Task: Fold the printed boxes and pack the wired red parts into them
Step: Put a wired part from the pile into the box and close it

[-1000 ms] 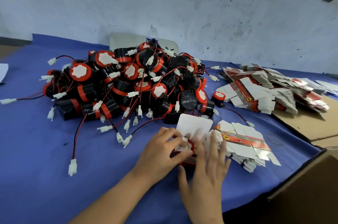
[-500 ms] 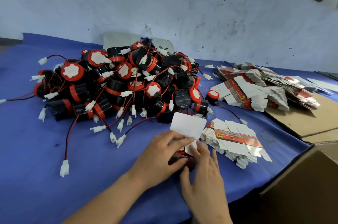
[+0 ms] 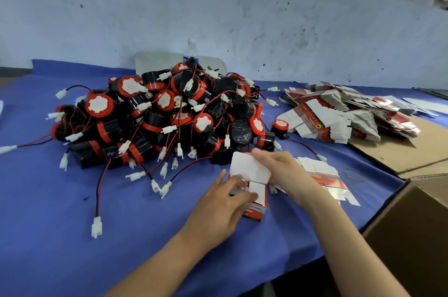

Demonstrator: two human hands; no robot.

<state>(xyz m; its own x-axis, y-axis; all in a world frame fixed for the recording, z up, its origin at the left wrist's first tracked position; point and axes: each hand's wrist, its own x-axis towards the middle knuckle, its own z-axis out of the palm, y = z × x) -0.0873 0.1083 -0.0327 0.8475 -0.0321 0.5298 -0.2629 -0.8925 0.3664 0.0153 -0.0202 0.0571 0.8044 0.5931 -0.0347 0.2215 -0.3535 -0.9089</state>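
A blue cloth (image 3: 48, 224) covers the table. At the left, one white plug (image 3: 96, 230) lies by itself on the cloth, at the end of a long red and black wire. The wire runs back to a big pile of red parts (image 3: 157, 114). The parts are round, black and red, with white tops. Their thin wires and white plugs stick out all over the pile. A water bottle (image 3: 191, 50) stands behind the pile, by the wall.

In front of the pile, near the table's front edge, is the left hand (image 3: 223, 209). Its fingers are bent over a small red and white box (image 3: 257, 202) and hold it down on the cloth. The thumb points away from the box. The box stands open, and its top flap (image 3: 247, 168) sticks up. What is inside the box cannot be seen.

The right hand (image 3: 281, 170) is just beside the left one. Its thumb and fingers pinch the far edge of the top flap. Under this hand lies a small stack of flat boxes (image 3: 332, 180).

Farther back, one red part (image 3: 280, 127) sits alone, just beside a big heap of flat boxes (image 3: 339, 114). A thin rubber band (image 3: 354, 174) lies on the cloth near the small stack. The heap rests partly on a brown cardboard sheet (image 3: 412, 151). At the right corner, close to the camera, is an open brown carton (image 3: 417, 236).
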